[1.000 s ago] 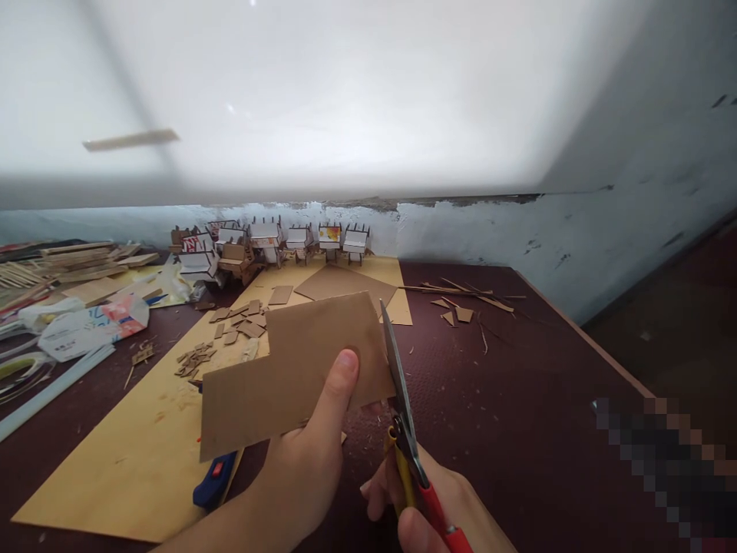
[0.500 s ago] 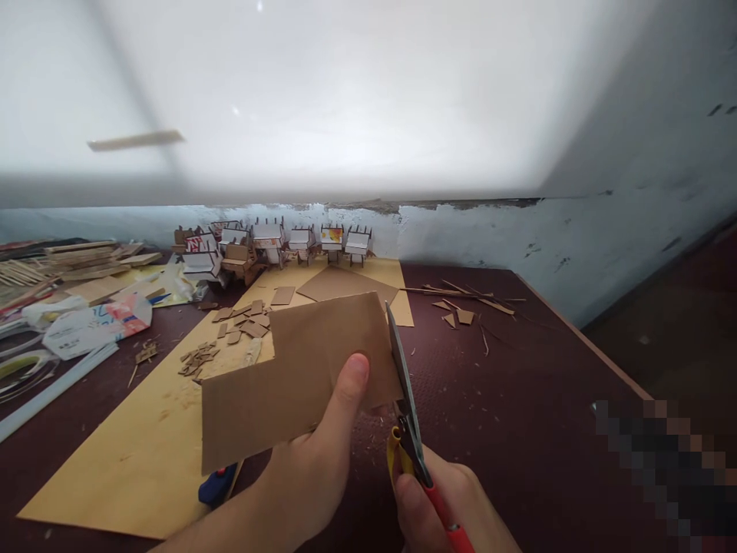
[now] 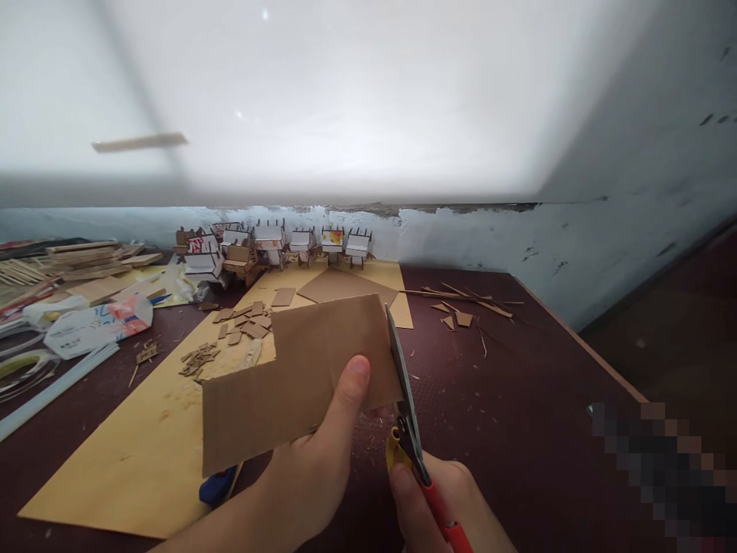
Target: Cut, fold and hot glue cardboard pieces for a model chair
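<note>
Left fingers point(image 3: 355, 375) pinched the cardboard point(image 3: 322, 342); right fingers point(image 3: 408, 491) gripped scissors point(image 3: 413, 432) at its right edge, blades point(image 3: 401, 369) lengthwise along it.

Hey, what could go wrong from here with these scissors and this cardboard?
First, the left hand grips the cardboard close to the scissors in the right hand, so a slip might nick it.
Second, with only that one hand steadying it, the cardboard could twist and a cut might wander.
Third, the blue tool lies near the left forearm, which could knock it.
</note>
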The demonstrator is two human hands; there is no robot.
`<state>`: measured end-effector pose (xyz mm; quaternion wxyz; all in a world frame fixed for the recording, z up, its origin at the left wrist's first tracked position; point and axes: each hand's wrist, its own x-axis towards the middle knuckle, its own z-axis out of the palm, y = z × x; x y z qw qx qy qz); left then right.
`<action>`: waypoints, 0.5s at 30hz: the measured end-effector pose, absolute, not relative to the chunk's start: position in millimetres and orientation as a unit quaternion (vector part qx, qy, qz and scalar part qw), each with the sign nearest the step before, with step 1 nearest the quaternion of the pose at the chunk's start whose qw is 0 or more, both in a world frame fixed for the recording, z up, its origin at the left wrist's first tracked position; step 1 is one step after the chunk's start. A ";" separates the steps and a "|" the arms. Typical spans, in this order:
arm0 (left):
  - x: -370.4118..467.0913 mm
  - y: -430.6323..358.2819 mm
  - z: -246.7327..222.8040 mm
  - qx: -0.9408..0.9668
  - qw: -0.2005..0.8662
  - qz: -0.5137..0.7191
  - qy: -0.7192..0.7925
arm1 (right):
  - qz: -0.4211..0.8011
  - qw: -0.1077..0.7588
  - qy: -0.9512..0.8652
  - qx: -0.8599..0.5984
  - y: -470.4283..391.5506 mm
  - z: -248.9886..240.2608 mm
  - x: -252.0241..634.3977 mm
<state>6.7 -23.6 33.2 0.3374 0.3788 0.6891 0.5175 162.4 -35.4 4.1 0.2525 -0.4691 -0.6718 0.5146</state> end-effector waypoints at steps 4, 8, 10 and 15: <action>6.1 -23.6 32.0 0.374 0.358 0.516 0.682 | 0.500 0.258 -0.681 -0.468 -35.6 4.4 161.5; 5.6 -24.1 31.4 0.358 0.373 0.508 0.689 | 0.484 0.261 -0.684 -0.479 -36.3 5.6 159.6; 5.7 -24.6 31.3 0.354 0.380 0.508 0.688 | 0.483 0.255 -0.684 -0.483 -36.4 5.6 159.2; 6.8 -25.0 32.0 0.354 0.367 0.514 0.690 | 0.493 0.245 -0.679 -0.485 -35.6 3.9 159.6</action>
